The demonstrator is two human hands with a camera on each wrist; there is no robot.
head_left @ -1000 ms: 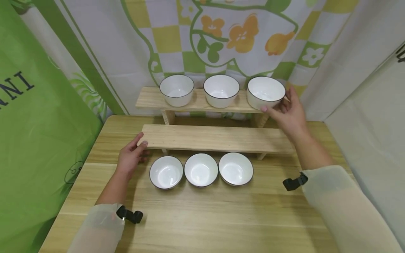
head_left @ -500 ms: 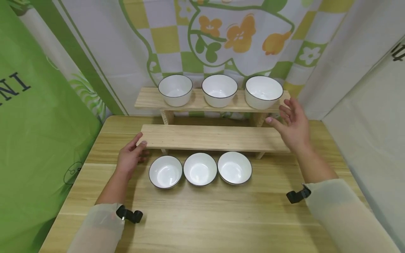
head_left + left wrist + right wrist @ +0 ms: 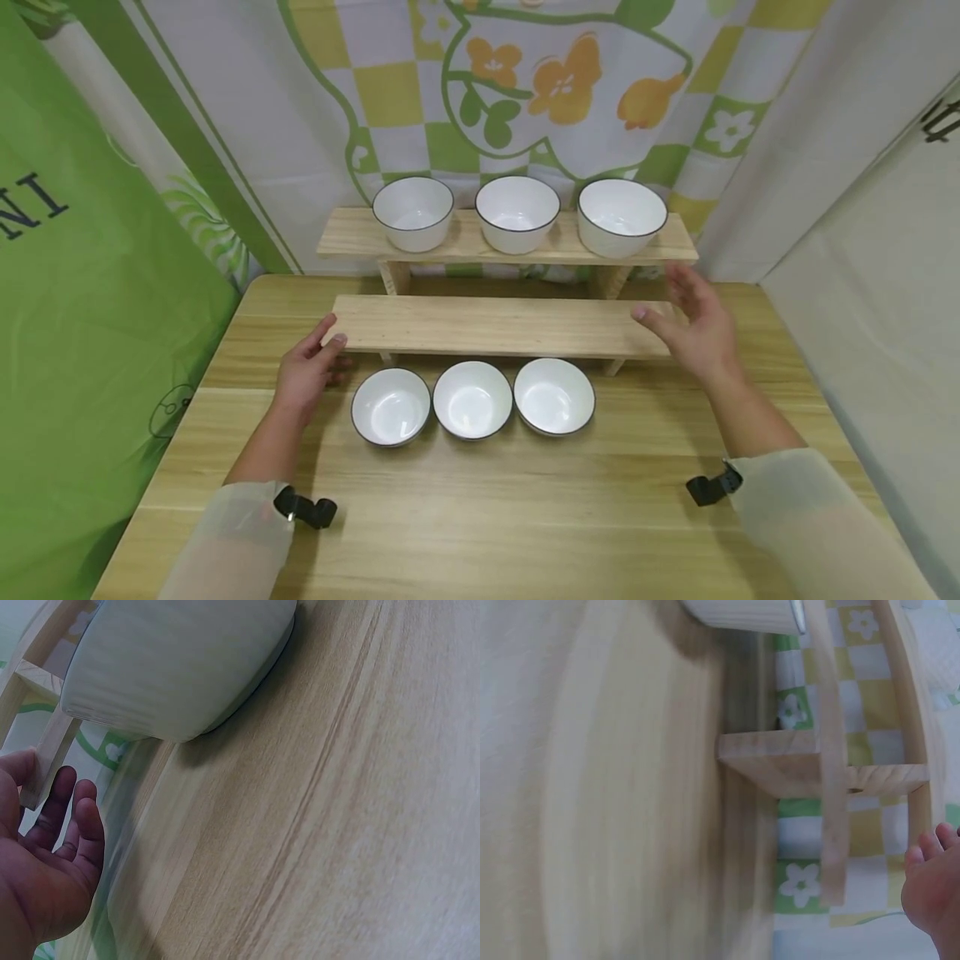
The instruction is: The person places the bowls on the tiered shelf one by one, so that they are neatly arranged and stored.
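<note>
In the head view my left hand (image 3: pixel 303 375) is at the left end of the lower board of a two-step wooden shelf (image 3: pixel 495 325). The left wrist view has the board's end (image 3: pixel 46 761) between thumb and fingers. My right hand (image 3: pixel 697 329) is at the lower board's right end, holding nothing, thumb and fingers spread apart. White dark-rimmed bowls stand on the upper board: a left one (image 3: pixel 412 221), a middle one (image 3: pixel 517 221) and a right one (image 3: pixel 621 225). Three matching bowls (image 3: pixel 472 404) sit side by side on the table before the shelf.
The wooden table (image 3: pixel 480 525) carries the shelf. A patterned curtain (image 3: pixel 390 92) hangs close behind it. Green fabric (image 3: pixel 97 275) borders the left side and a white sheet (image 3: pixel 877 225) the right. Black wrist cameras (image 3: pixel 712 485) stick out from both sleeves.
My right hand has let go of the right bowl on the upper board and moved down to the lower board's right end. The left hand has stayed in place.
</note>
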